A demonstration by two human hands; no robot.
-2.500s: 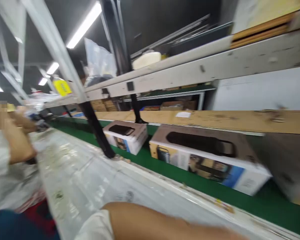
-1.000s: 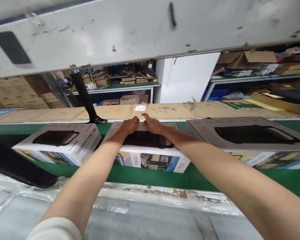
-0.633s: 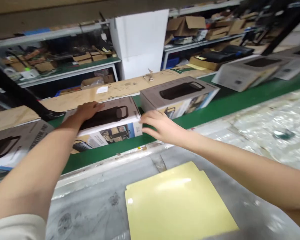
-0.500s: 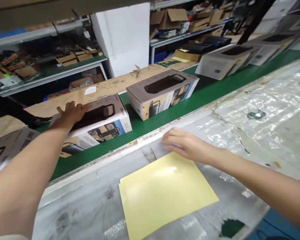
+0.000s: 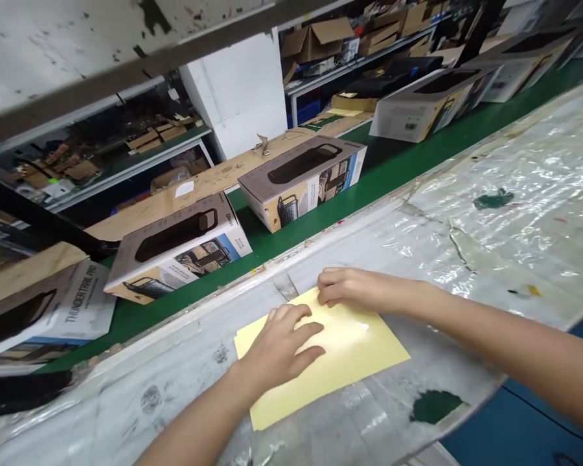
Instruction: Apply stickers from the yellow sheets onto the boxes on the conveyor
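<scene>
Yellow glossy sheets (image 5: 354, 353) lie stacked, edges slightly offset, on the plastic-covered bench in front of me. My left hand (image 5: 286, 340) is over their left part, fingers spread and touching or just above the surface. At the sheets' far edge is my right hand (image 5: 342, 288), its fingers curled together; whether they pinch the sheet's edge or something small is hidden. Beyond the sheets, a printed speaker box (image 5: 184, 243) stands on the green conveyor belt (image 5: 296, 226), with another speaker box (image 5: 304, 175) to its right. Neither hand touches a box.
At the left is a box lettered THUNDERTRAIL PRO (image 5: 85, 298); more boxes (image 5: 425, 103) line the belt at upper right. A raised white edge (image 5: 214, 301) separates belt and bench. Overhead runs a scuffed shelf beam (image 5: 102, 58). Cardboard cartons (image 5: 320, 39) fill shelving behind.
My left hand has left the speaker box and come down to the yellow sheets. My right hand has stayed near their far edge, now over the sheet. The view has shifted.
</scene>
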